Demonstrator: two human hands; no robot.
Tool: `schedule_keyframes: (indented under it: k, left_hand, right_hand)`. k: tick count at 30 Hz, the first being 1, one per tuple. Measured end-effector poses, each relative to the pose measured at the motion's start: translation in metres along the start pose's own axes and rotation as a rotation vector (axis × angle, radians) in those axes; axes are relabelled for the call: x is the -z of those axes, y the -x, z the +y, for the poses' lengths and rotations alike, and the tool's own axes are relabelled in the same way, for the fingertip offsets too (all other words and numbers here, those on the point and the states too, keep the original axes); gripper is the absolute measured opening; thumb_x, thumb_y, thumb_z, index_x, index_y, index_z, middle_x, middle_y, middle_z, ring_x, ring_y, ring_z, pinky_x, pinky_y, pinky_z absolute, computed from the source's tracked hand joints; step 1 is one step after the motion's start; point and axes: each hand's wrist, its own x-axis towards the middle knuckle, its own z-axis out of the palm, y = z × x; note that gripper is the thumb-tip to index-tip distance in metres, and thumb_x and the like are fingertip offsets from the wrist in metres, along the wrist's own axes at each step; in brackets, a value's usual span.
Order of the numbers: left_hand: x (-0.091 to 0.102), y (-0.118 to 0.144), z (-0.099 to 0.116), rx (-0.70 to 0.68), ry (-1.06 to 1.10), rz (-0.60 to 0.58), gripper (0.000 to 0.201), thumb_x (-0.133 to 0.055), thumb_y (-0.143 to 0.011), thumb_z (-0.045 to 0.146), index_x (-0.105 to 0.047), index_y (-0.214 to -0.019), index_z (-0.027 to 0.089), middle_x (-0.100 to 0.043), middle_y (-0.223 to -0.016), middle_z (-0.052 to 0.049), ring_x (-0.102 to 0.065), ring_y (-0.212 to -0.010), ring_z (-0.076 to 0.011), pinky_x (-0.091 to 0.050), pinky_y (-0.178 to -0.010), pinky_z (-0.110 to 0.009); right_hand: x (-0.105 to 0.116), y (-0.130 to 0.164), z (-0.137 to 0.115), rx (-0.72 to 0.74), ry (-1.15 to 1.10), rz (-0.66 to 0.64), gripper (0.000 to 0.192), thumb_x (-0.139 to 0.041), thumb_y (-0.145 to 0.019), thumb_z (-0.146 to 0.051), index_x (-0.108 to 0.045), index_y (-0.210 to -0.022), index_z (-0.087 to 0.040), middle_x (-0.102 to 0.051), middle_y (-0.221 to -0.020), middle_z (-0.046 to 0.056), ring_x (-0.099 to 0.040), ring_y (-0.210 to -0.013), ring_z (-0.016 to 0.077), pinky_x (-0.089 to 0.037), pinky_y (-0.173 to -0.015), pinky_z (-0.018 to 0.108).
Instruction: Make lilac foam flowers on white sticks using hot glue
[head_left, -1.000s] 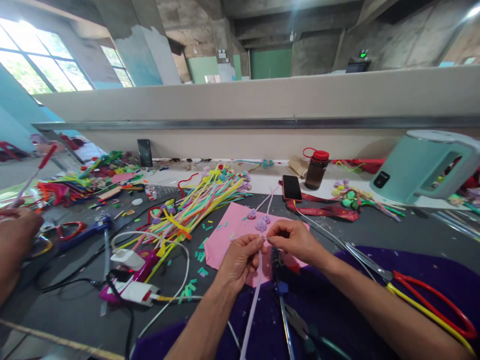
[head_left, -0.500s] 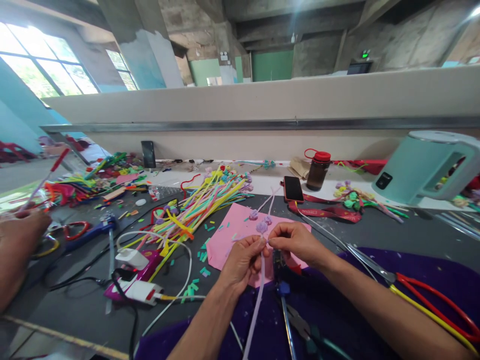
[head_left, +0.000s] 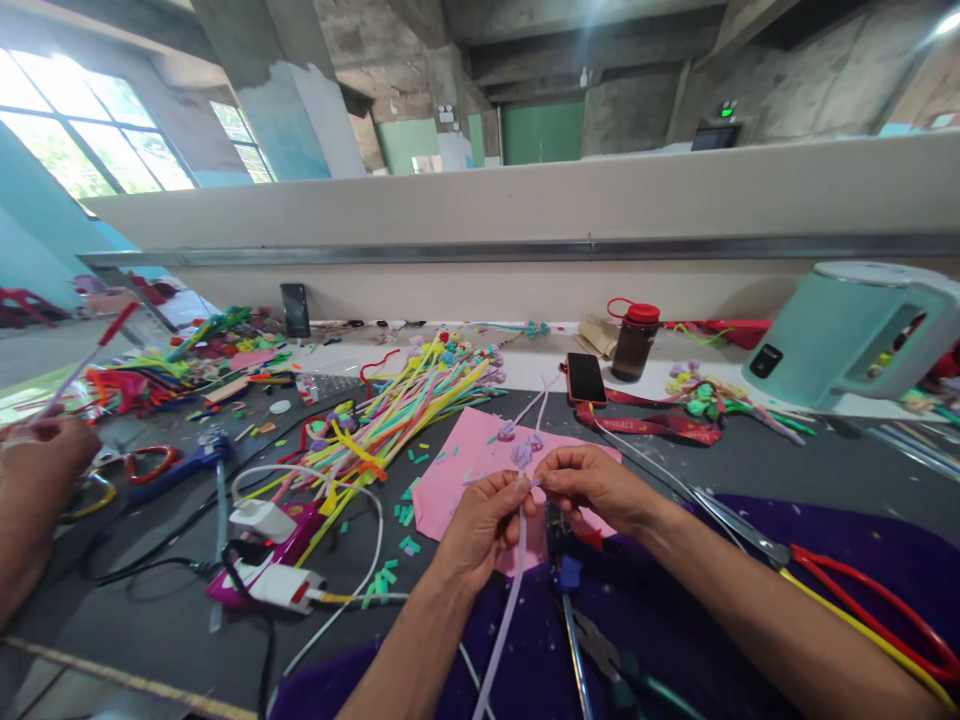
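Pinching one lilac pipe cleaner [head_left: 517, 540] — left hand [head_left: 480, 525], right hand [head_left: 592, 485] — three curled buds [head_left: 521, 447].

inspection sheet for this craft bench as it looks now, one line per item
surface: dark bench top, purple cloth at the near edge.
job's things: lilac pipe cleaner with small lilac buds, over a pink sheet.
clutter: heap of coloured pipe cleaners, green scraps, phone, brown bottle, mint kettle, red-handled scissors.
hands: left hand and right hand pinch the stem below the buds; another person's hand at far left.
cables: white cable and black cable near a white charger.
surroundings: pale partition wall, windows at left.
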Motion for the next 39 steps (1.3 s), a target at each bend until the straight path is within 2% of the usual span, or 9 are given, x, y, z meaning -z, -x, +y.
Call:
schedule_keyframes:
  k: [4,9,16,27,33,39]
  left_hand:
    - [0.000,0.000,0.000,0.007,-0.037,0.019,0.026,-0.067,-0.070,0.034,-0.057,-0.061,0.012,-0.054,-0.050,0.004,-0.036,-0.030,0.0009,-0.021,-0.030,-0.010]
    - [-0.001,0.000,0.001,0.005,-0.030,0.038,0.025,-0.068,-0.068,0.033,-0.054,-0.065,0.014,-0.059,-0.055,0.003,-0.038,-0.030,0.0005,-0.022,-0.029,-0.010]
    - [-0.002,0.002,0.001,-0.008,0.006,-0.007,0.023,-0.068,-0.069,0.032,-0.054,-0.067,0.014,-0.058,-0.054,0.003,-0.036,-0.030,0.0008,-0.022,-0.029,-0.010]
    - [-0.004,0.003,0.002,-0.016,0.041,-0.049,0.024,-0.069,-0.067,0.032,-0.054,-0.065,0.014,-0.057,-0.052,0.003,-0.035,-0.029,-0.0002,-0.021,-0.029,-0.011]
    - [-0.003,0.002,0.001,-0.009,0.018,-0.024,0.025,-0.071,-0.064,0.033,-0.055,-0.063,0.013,-0.056,-0.050,0.004,-0.034,-0.029,0.0002,-0.021,-0.029,-0.012]
    - [-0.001,-0.001,-0.002,-0.028,-0.031,0.047,0.029,-0.067,-0.068,0.037,-0.056,-0.059,0.012,-0.049,-0.044,0.005,-0.034,-0.029,0.0005,-0.021,-0.031,-0.011]
  right_hand:
    - [0.000,-0.001,0.000,-0.014,0.009,0.018,0.019,-0.067,-0.068,-0.030,-0.060,-0.071,-0.013,-0.051,-0.049,-0.005,-0.042,-0.038,0.0047,-0.035,-0.037,0.016]
    - [0.001,0.000,0.000,0.023,0.038,0.042,0.017,-0.067,-0.067,-0.026,-0.058,-0.068,-0.013,-0.050,-0.047,-0.006,-0.042,-0.038,0.0046,-0.033,-0.036,0.014]
    - [0.005,-0.004,0.009,0.012,-0.133,-0.096,0.016,-0.067,-0.071,-0.025,-0.058,-0.071,-0.011,-0.052,-0.047,-0.005,-0.041,-0.035,0.0030,-0.032,-0.034,0.012]
    - [0.003,-0.008,0.021,0.038,-0.269,-0.183,0.019,-0.068,-0.071,-0.028,-0.060,-0.072,-0.010,-0.056,-0.050,-0.001,-0.045,-0.035,0.0040,-0.031,-0.033,0.012]
    - [0.006,-0.011,0.022,0.034,-0.251,-0.169,0.025,-0.070,-0.068,-0.033,-0.061,-0.071,-0.010,-0.058,-0.053,0.000,-0.047,-0.035,0.0052,-0.032,-0.033,0.014]
    - [0.015,-0.012,0.014,0.093,-0.205,-0.045,0.023,-0.062,-0.078,-0.034,-0.064,-0.081,-0.011,-0.061,-0.067,0.001,-0.053,-0.046,0.0050,-0.037,-0.038,0.013]
